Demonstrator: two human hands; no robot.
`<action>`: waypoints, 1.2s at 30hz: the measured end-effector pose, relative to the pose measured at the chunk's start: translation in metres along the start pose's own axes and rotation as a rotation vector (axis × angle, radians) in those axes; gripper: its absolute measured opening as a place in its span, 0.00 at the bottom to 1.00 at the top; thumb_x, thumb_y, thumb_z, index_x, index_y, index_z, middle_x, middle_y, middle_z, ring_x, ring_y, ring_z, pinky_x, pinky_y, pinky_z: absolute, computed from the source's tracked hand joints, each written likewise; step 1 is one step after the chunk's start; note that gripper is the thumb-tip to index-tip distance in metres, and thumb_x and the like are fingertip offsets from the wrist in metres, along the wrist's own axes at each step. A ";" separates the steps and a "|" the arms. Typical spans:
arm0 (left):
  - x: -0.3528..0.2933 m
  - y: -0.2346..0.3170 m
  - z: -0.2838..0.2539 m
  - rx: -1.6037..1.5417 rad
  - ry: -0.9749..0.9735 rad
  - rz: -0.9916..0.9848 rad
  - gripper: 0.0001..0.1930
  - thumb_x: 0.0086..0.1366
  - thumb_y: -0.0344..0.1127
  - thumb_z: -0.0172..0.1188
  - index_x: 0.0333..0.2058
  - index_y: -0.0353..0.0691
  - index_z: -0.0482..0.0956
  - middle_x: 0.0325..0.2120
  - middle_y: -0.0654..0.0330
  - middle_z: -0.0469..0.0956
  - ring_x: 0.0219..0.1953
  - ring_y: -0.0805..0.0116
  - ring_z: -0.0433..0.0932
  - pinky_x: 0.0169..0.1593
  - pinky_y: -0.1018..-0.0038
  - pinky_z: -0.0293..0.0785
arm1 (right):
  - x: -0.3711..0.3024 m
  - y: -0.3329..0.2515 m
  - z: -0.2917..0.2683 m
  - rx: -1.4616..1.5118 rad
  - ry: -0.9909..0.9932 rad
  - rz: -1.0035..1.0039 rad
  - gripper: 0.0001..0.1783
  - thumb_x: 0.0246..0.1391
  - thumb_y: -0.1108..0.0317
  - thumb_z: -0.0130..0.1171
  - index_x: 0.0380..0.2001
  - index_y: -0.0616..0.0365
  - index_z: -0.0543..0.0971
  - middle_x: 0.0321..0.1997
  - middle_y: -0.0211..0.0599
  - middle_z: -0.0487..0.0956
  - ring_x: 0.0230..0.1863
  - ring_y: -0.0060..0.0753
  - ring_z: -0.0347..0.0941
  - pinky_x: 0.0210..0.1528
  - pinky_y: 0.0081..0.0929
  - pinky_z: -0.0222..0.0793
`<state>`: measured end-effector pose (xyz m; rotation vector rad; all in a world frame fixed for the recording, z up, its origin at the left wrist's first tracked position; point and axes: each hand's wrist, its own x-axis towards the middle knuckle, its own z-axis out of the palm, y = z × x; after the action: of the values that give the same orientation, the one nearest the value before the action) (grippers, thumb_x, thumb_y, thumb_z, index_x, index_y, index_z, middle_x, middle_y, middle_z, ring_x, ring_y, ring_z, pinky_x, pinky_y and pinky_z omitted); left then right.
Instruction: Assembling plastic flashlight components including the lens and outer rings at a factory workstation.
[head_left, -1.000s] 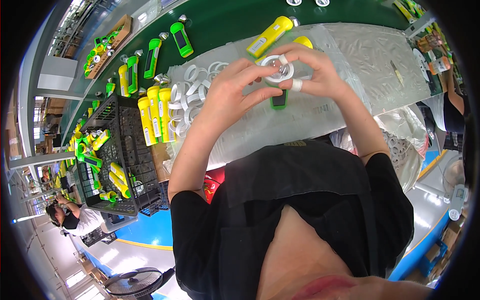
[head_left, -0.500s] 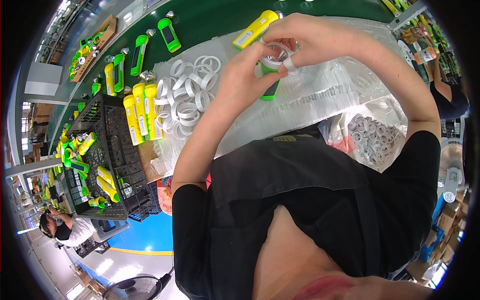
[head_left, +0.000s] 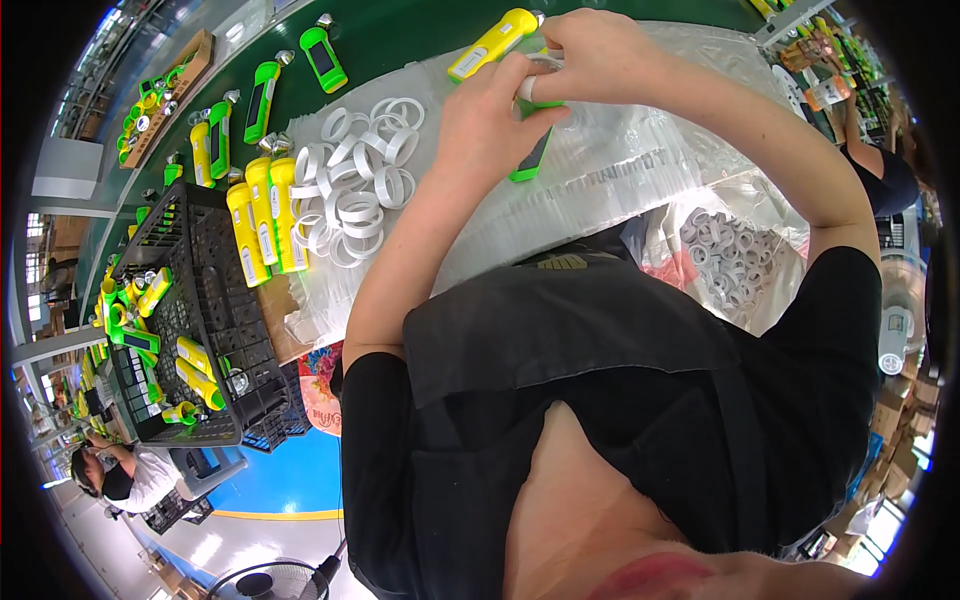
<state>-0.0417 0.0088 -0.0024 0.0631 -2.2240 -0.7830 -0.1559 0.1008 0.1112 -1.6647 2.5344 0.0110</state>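
Both my hands are closed around the head end of a green flashlight with a dark side panel (head_left: pixel 532 158), at the far middle of the bench. My left hand (head_left: pixel 487 118) wraps it from the left, thumb reaching across. From the right, my right hand (head_left: pixel 600 58) grips the top with bent fingers. A white ring (head_left: pixel 545 63) shows partly between the hands at the head; fingers hide the rest. Just beyond lies a yellow flashlight (head_left: pixel 493 45). A heap of white rings (head_left: pixel 358 180) sits left of my left forearm.
Yellow flashlights (head_left: pixel 262 215) stand beside a black crate (head_left: pixel 215 300) holding more flashlights. Green flashlights (head_left: pixel 262 100) lie on the green bench top. A plastic bag of white rings (head_left: pixel 735 255) is at my right. A seated person (head_left: pixel 140 475) is at far left.
The hands and flashlight appear slightly higher and further left, as does the whole scene. The clear lens seen between my fingers before is now covered, and the right hand has closed in nearer the left.
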 end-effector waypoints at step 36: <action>0.001 0.002 0.005 -0.036 -0.039 -0.036 0.21 0.45 0.36 0.76 0.36 0.40 0.75 0.29 0.61 0.79 0.29 0.67 0.77 0.34 0.74 0.75 | -0.001 0.036 0.019 0.557 0.136 -0.484 0.23 0.42 0.51 0.63 0.30 0.63 0.75 0.29 0.44 0.76 0.30 0.40 0.73 0.30 0.33 0.66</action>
<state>-0.0455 0.0120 -0.0029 0.0707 -2.2505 -0.8500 -0.1866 0.1175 0.0902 -1.9949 1.8768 -0.7862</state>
